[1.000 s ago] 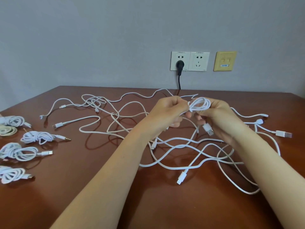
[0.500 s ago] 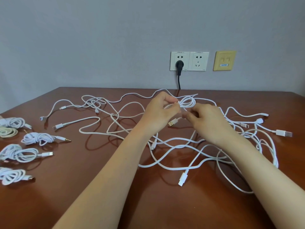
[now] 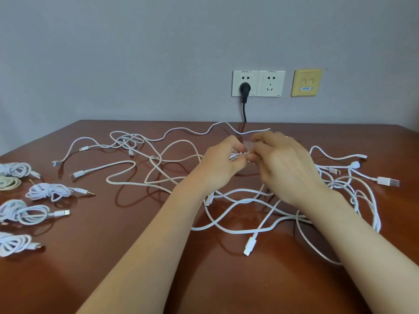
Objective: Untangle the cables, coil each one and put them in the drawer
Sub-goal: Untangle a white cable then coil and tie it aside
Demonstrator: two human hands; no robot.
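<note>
A tangle of white cables (image 3: 244, 200) sprawls over the middle of the brown table (image 3: 113, 257). My left hand (image 3: 221, 165) and my right hand (image 3: 285, 165) meet above the tangle, both pinching a small white cable coil (image 3: 238, 155) held between the fingertips. Most of the coil is hidden by the fingers. Several finished coils lie at the table's left edge, among them one with an audio jack (image 3: 52, 191) and one with a flat plug (image 3: 25, 213). No drawer is in view.
A loose USB plug (image 3: 387, 181) lies at the right of the tangle, another plug (image 3: 249, 245) near the front. Behind the table, a black plug (image 3: 244, 89) sits in a white wall socket beside a yellow wall plate (image 3: 307, 82).
The small coil has shrunk into a tight bundle. Both hands have closed in around it and lowered slightly, with the right hand's fingers now over the coil.
</note>
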